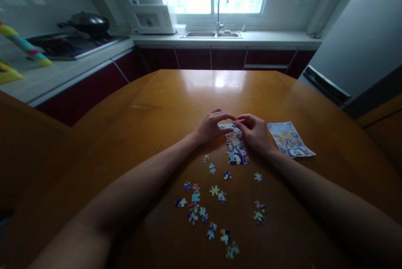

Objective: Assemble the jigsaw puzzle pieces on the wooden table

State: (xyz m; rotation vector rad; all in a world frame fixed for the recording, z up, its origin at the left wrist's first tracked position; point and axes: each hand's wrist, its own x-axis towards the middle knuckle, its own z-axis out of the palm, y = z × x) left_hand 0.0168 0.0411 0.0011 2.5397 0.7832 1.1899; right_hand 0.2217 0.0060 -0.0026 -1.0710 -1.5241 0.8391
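Observation:
A partly joined jigsaw puzzle [237,145] lies on the wooden table, with a penguin-like figure near its lower edge. My left hand [213,127] curves around its upper left corner, thumb and fingers apart, the thumb resting near the joined pieces. At the top edge, my right hand [255,133] pinches a small puzzle piece [234,124], mostly hidden by the fingertips. The index fingertips of both hands meet or nearly meet there. Loose puzzle pieces [214,190] are scattered below the puzzle, several on the left and a few on the right.
A printed picture sheet [289,138] lies right of my right hand. The wooden table [176,97] has rounded far corners. Beyond it stand a counter with a sink [201,34], a microwave [153,19], a pan [89,22] on the stove, and a fridge [354,42] at right.

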